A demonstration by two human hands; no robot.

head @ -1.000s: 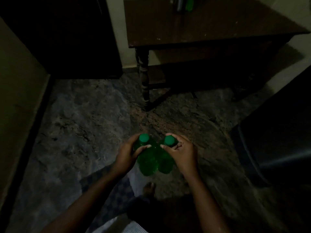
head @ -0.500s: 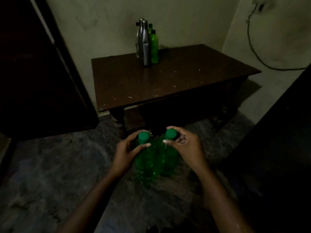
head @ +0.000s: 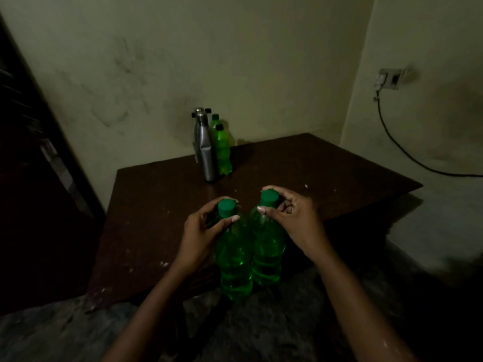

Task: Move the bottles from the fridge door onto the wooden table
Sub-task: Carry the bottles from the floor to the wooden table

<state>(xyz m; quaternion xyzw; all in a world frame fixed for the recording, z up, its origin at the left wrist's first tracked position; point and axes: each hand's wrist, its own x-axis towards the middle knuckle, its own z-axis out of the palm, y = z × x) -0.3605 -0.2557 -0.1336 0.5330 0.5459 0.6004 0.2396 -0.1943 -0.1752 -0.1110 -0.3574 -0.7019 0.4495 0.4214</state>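
I hold two green plastic bottles upright and side by side by their necks, over the near edge of the dark wooden table. My left hand grips the left green bottle just under its green cap. My right hand grips the right green bottle the same way. Their bases hang in front of the table's front edge, above the floor. At the table's back edge stand a steel flask and two more green bottles, close together against the wall.
A dark door or cabinet fills the left side. A wall socket with a black cable is on the right wall. Mottled stone floor lies below, and a dark mass sits at the lower right.
The view has come up and nearer to the table. Both bottles have risen from over the floor to the table's front edge, still held in the same grips.
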